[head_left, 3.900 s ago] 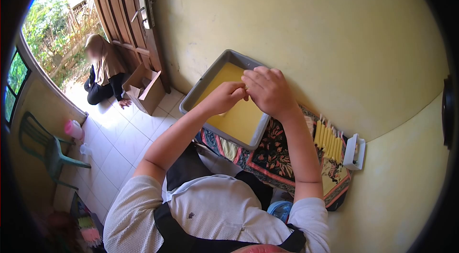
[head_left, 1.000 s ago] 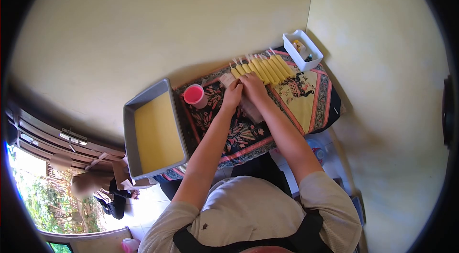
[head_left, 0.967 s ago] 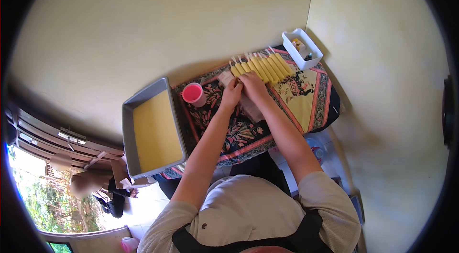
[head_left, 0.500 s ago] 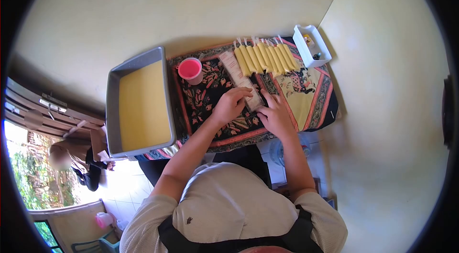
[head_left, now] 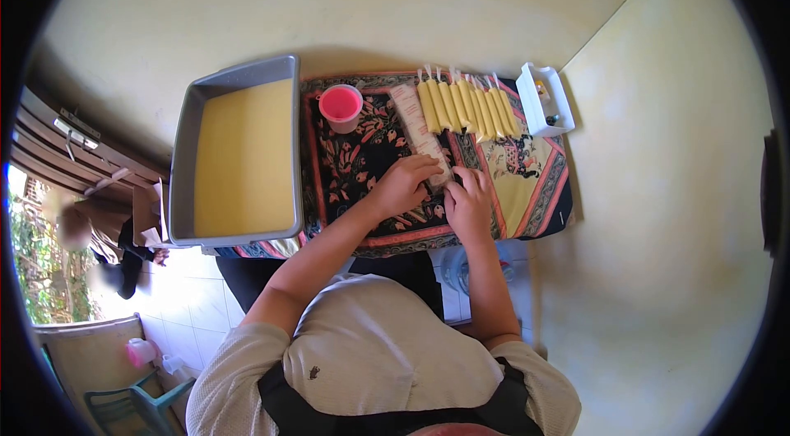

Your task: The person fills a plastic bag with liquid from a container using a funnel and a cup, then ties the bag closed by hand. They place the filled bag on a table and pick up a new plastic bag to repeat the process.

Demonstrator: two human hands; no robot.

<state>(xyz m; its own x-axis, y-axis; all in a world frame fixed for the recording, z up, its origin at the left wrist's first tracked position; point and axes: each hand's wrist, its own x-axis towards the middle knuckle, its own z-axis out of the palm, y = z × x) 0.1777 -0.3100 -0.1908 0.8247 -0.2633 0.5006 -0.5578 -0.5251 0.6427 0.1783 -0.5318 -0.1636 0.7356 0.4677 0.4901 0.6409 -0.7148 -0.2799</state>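
Note:
A long flat pack of clear plastic bags with red print (head_left: 419, 124) lies slantwise on the batik cloth. My left hand (head_left: 406, 185) rests at its near end, with curled fingers pressed over the plastic. Close beside it, my right hand (head_left: 469, 204) has its fingers bent against the same end of the pack; the fingertips are partly hidden. Just beyond, a row of filled yellow ice-pop tubes (head_left: 467, 106) lies side by side, their clear tied ends toward the wall. To the left of the pack stands a pink cup (head_left: 341, 109).
A large grey basin (head_left: 183, 156) of yellow liquid stands at the table's left. A white plastic holder (head_left: 546, 101) with small items sits at the far right corner. Another person (head_left: 103, 234) is near the doorway at left. A water bottle (head_left: 455, 270) stands below the table.
My view has shifted, moving the basin left and down in the picture. My right hand's fingers have drawn closer together at the pack's end. The left hand stays on the pack.

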